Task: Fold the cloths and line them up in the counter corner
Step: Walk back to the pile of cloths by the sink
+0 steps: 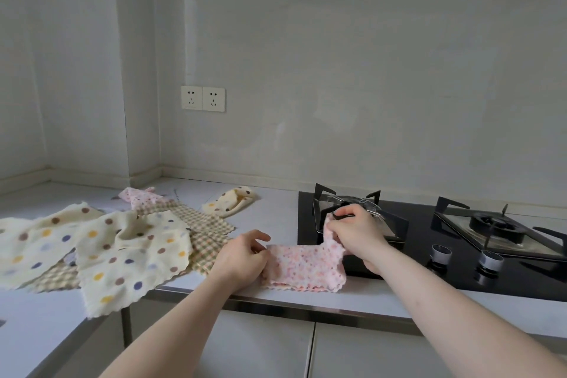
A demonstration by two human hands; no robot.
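Both my hands grip the pink cloth [302, 264], left hand [242, 258] pinching one end, right hand [356, 232] lifting the other; it lies lengthwise along the bench [276, 212] edge.

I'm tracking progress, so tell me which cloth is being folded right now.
The pink floral cloth at the counter's front edge; both hands grip it, while the dotted and checked cloths lie loose.

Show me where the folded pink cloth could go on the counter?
Bare white counter lies between the small folded dotted cloth and the black gas stove. The corner strip behind the pile is free too. Crowded: the left side, under spread cream dotted cloths and a checked cloth.
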